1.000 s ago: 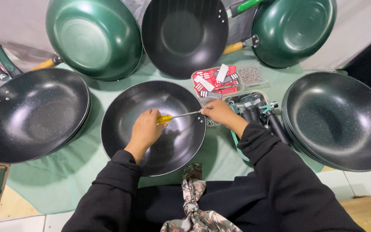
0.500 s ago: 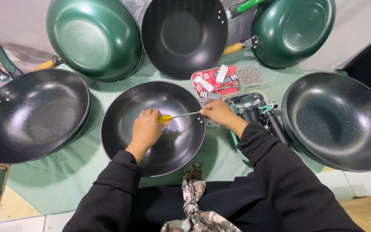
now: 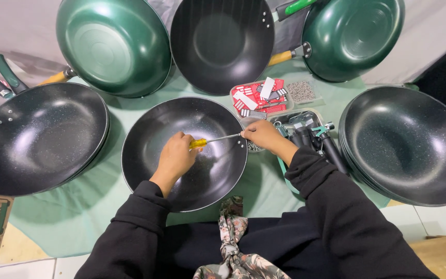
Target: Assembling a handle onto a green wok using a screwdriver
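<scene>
A black speckled pan (image 3: 181, 124) lies on the green cloth directly before me. My left hand (image 3: 176, 157) is inside it, gripping the yellow handle of a screwdriver (image 3: 210, 140). Its metal shaft points right to the pan's rim. My right hand (image 3: 263, 135) pinches at the screwdriver's tip against that rim; whatever small part it holds there is hidden by the fingers.
A stack of black pans (image 3: 37, 137) sits at left and another stack (image 3: 409, 142) at right. Two green pans (image 3: 112, 44) (image 3: 354, 36) and a black one (image 3: 222, 44) lean at the back. A red tray of packets (image 3: 260, 98), small screws (image 3: 301, 91) and a bin of handles (image 3: 311, 135) lie nearby.
</scene>
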